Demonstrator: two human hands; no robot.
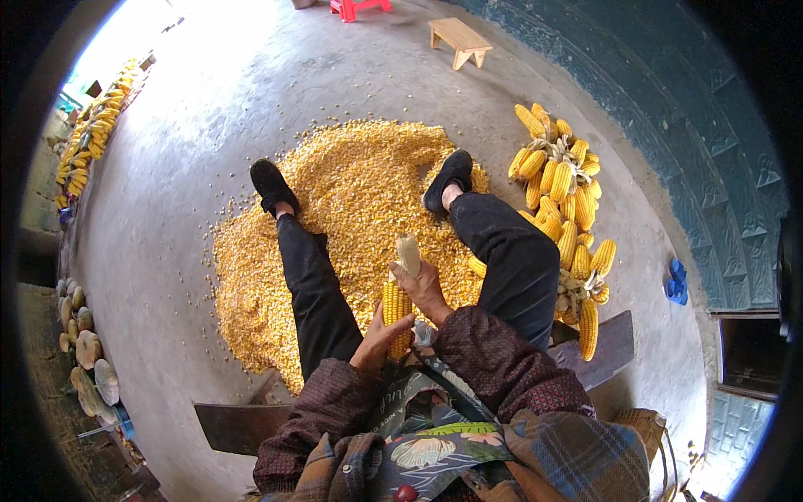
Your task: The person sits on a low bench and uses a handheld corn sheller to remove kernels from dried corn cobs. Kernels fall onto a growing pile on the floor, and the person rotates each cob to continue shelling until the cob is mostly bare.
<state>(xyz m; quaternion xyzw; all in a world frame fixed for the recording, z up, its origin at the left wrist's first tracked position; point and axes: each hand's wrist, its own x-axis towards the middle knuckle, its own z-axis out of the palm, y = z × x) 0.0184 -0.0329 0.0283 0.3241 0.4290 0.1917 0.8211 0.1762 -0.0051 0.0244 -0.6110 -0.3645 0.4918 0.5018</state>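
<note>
My left hand (376, 344) is closed around the lower part of a yellow corn cob (396, 307), which stands lengthwise in front of my lap with most of its kernels on. In my right hand (421, 290) is a pale stripped corncob (408, 252), held against the top end of the full cob. Beneath both hands and between my feet spreads a wide heap of loose corn kernels (351, 182). Bundled corn cobs (561, 182) tied by their husks lie beside my right leg.
A wooden bench (244, 427) is under me. Ahead stand a small wooden stool (461, 37) and a red plastic stool (359, 6). More corn (94, 135) and gourds or squashes (88, 348) line the left side. A blue object (677, 283) lies near the right wall, a wicker basket (641, 421) behind.
</note>
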